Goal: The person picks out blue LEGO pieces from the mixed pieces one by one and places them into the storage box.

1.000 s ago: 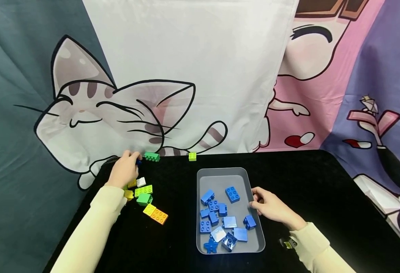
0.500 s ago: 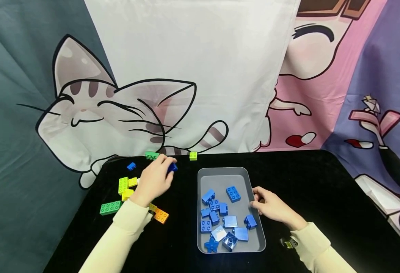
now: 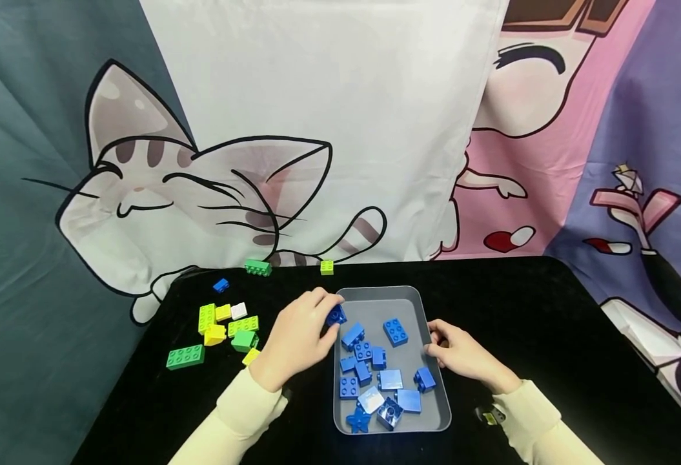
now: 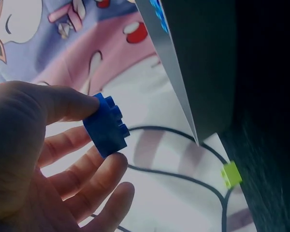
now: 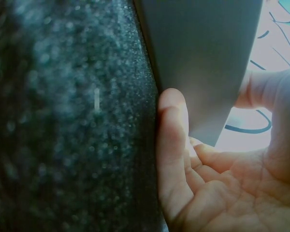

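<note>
My left hand (image 3: 298, 336) pinches a dark blue toy building brick (image 3: 336, 315) between thumb and fingers, at the upper left rim of the grey tray (image 3: 375, 307). In the left wrist view the held brick (image 4: 105, 128) shows its studs facing away from the palm. My right hand (image 3: 465, 354) grips the tray's right side; the right wrist view shows its thumb over the rim and fingers against the outer tray wall (image 5: 203, 58). Inside the tray lie several blue bricks, among them an eight-stud-like block (image 3: 395, 332) and a star-shaped piece (image 3: 358, 420).
On the black tabletop at left lie several green, yellow and white bricks, including a long green brick (image 3: 186, 357) and a small blue brick (image 3: 221, 285). A green brick (image 3: 257, 267) and a lime brick (image 3: 326, 267) sit near the far edge, by the printed curtain.
My left hand has carried the dark blue brick from the far left of the table rightward to the tray's rim. My right hand has stayed on the tray.
</note>
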Demonstrator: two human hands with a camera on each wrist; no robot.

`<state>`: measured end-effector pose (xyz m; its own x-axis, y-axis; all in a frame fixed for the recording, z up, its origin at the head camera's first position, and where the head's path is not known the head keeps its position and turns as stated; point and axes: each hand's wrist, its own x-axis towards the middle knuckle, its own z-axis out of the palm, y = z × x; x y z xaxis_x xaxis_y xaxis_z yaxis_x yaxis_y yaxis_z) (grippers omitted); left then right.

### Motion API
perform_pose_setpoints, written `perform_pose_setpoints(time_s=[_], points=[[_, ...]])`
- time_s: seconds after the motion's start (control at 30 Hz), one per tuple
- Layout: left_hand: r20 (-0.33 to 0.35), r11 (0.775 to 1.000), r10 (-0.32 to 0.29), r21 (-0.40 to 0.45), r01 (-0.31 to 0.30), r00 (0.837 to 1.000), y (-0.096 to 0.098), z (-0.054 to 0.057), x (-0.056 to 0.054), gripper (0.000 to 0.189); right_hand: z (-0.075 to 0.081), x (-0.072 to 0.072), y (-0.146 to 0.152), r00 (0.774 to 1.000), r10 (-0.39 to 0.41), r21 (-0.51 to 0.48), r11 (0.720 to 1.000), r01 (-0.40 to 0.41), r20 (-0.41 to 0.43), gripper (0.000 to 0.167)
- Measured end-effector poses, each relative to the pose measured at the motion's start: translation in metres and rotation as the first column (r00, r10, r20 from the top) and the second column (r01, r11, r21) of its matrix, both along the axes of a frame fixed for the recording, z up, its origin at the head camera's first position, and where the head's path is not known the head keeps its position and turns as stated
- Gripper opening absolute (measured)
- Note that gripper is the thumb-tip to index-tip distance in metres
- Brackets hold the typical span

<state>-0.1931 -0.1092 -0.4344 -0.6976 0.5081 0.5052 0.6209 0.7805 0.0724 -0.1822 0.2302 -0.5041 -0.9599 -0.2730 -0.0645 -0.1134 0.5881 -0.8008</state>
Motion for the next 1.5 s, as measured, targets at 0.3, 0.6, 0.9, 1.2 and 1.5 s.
perform_pose_setpoints(time_s=[0.3,0.6,0.9,1.2,1.5], points=[[0.06,0.997,-0.079,-0.007,0.079,0.995,0.014,0.002,0.019,0.037,0.002,0.002,0.0,1.0,0.002,-0.011,1.0,-0.002,0.001,0.029],[0.105,0.985,-0.165,-0.026,0.169,0.981,0.029,0.004,0.037,0.037,0.002,-0.001,0.001,1.0,0.013,-0.008,1.0,-0.013,-0.003,0.029],[0.131,0.975,-0.192,-0.085,0.204,0.973,0.04,0.0,0.05,0.038,0.002,-0.001,0.0,1.0,0.013,-0.004,1.0,-0.013,0.004,0.03],[0.14,0.963,-0.244,-0.086,0.257,0.96,0.045,-0.004,0.055,0.039,0.002,-0.001,-0.001,1.0,0.009,0.005,1.0,-0.009,0.006,0.033],[0.183,0.956,-0.243,-0.12,0.267,0.953,0.046,-0.007,0.059,0.098,0.004,-0.001,-0.001,1.0,0.014,0.01,1.0,-0.014,0.003,0.034]])
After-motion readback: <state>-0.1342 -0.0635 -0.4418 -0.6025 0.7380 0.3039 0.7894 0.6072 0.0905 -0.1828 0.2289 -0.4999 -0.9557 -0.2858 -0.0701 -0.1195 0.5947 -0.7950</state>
